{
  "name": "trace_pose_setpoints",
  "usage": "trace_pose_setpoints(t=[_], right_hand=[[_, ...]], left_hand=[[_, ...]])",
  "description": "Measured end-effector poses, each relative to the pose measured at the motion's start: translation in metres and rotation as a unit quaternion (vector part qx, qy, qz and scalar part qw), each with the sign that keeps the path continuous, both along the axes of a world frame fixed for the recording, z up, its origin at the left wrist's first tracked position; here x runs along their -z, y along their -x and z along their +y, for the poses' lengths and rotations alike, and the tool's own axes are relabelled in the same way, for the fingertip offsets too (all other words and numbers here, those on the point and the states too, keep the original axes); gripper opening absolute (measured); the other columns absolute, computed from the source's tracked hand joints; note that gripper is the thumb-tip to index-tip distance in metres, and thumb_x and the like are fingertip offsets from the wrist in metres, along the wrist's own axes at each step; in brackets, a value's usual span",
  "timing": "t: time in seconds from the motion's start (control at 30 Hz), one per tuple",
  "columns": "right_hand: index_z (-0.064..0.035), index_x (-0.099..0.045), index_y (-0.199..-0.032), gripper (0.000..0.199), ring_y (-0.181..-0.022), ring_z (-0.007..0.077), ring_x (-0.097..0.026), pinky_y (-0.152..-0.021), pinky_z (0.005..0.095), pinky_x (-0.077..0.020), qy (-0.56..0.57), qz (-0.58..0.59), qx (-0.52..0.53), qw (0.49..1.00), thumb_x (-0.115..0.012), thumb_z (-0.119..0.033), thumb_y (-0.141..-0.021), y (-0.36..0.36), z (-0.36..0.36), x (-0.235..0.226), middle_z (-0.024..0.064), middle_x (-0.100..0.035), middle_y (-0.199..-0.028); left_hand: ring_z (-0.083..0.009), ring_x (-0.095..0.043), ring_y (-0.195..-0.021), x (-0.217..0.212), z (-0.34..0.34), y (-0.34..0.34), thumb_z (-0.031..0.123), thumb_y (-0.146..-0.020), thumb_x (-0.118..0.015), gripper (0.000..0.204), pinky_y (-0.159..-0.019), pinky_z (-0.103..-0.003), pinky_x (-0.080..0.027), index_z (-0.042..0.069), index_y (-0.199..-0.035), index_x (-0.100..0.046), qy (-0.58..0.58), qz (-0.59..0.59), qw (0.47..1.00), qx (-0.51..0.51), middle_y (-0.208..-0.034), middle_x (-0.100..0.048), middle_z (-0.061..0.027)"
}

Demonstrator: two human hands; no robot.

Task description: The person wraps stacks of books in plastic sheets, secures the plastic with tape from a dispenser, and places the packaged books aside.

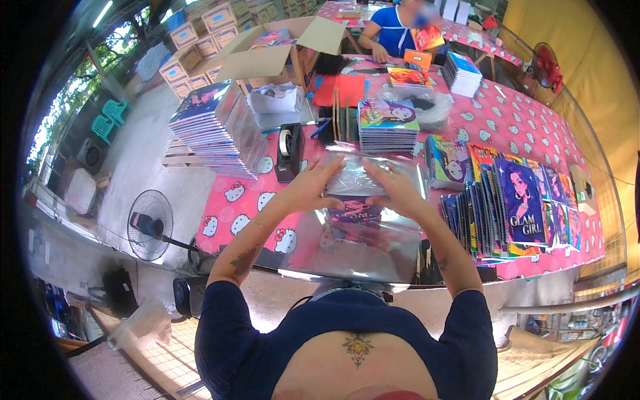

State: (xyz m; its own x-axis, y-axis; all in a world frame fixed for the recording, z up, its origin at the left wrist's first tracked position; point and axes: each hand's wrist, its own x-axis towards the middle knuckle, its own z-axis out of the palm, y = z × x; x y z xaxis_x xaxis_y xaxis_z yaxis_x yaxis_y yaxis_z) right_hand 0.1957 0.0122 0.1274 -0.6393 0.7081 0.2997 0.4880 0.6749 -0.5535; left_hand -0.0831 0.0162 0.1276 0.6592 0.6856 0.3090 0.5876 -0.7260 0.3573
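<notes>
Clear plastic film (327, 247) lies in front of me at the table's near edge, with a dark-covered notebook (355, 211) in or under it. My left hand (312, 187) rests on the left side of the film, fingers stretched forward and thumb toward the notebook. On the other side my right hand (399, 189) mirrors it, its fingers spread over the film and its thumb by the cover. Whether the film wraps the notebook fully I cannot tell. Just beyond my hands sits a stack of colourful spiral notebooks (388, 119). A black tape dispenser (289, 153) stands left of my left hand.
Tall notebook piles (217, 130) stand at the left, and more notebooks (523, 200) fan out at the right. An open cardboard box (267, 63) is at the back left. Across the pink patterned table (490, 123) a person (393, 30) holds a bright booklet. A fan (149, 225) stands left.
</notes>
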Motion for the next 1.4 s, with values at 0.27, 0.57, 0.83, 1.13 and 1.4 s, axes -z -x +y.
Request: trace_pose_setpoints(t=[0.27, 0.57, 0.83, 1.13, 1.4], right_hand=[[-0.0089, -0.068, -0.098, 0.025, -0.094, 0.0285, -0.063, -0.079, 0.0401, -0.0493, -0.103, -0.009, 0.018, 0.994, -0.076, -0.013, -0.075, 0.014, -0.005, -0.007, 0.0079, -0.065, -0.097], [-0.0076, -0.065, -0.108, 0.049, -0.082, 0.0267, -0.065, -0.07, 0.0384, -0.0497, -0.046, -0.071, 0.067, 0.994, -0.084, -0.027, -0.068, 0.007, 0.044, -0.016, 0.0122, -0.067, -0.103], [0.0007, -0.066, -0.113, 0.041, -0.085, 0.0104, -0.061, -0.071, 0.0247, -0.0493, 0.289, 0.209, 0.097, 0.929, -0.078, -0.023, -0.081, -0.005, 0.051, 0.02, 0.004, -0.066, -0.093], [0.0009, -0.066, -0.11, 0.033, -0.074, 0.0072, -0.059, -0.063, 0.0224, -0.047, 0.301, 0.227, 0.113, 0.919, -0.072, -0.02, -0.086, 0.01, 0.048, 0.022, 0.0027, -0.066, -0.086], [0.0, -0.065, -0.113, 0.033, -0.076, 0.0064, -0.057, -0.065, 0.0222, -0.0463, 0.304, 0.233, 0.104, 0.918, -0.071, -0.018, -0.087, 0.018, 0.046, 0.022, 0.0016, -0.065, -0.089]], left_hand=[[-0.0281, -0.061, -0.097, 0.003, -0.008, 0.002, 0.017, -0.078, -0.075, 0.046, -0.073, -0.04, -0.05, 0.01, -0.122, -0.064, -0.041, -0.026, 0.999, 0.011, -0.11, -0.065, -0.01], [-0.027, -0.063, -0.089, -0.015, 0.004, -0.04, 0.019, -0.078, -0.077, 0.067, -0.073, -0.036, -0.048, 0.002, -0.133, -0.045, -0.168, 0.072, 0.969, -0.167, -0.103, -0.062, -0.014], [-0.0161, -0.061, -0.086, 0.043, 0.063, 0.015, 0.022, -0.082, -0.077, 0.055, -0.077, -0.03, -0.05, 0.003, -0.128, -0.055, 0.264, -0.413, 0.849, -0.196, -0.098, -0.064, -0.0055], [-0.0104, -0.058, -0.063, 0.135, 0.096, 0.135, 0.019, -0.083, -0.075, 0.019, -0.051, -0.025, -0.046, 0.004, -0.095, -0.071, 0.39, -0.506, 0.64, -0.426, -0.084, -0.067, -0.0045], [-0.0216, -0.067, -0.073, 0.191, 0.052, 0.133, 0.016, -0.086, -0.071, 0.018, -0.068, -0.036, -0.052, -0.001, -0.093, -0.071, 0.115, -0.482, 0.764, -0.414, -0.077, -0.07, -0.01]])
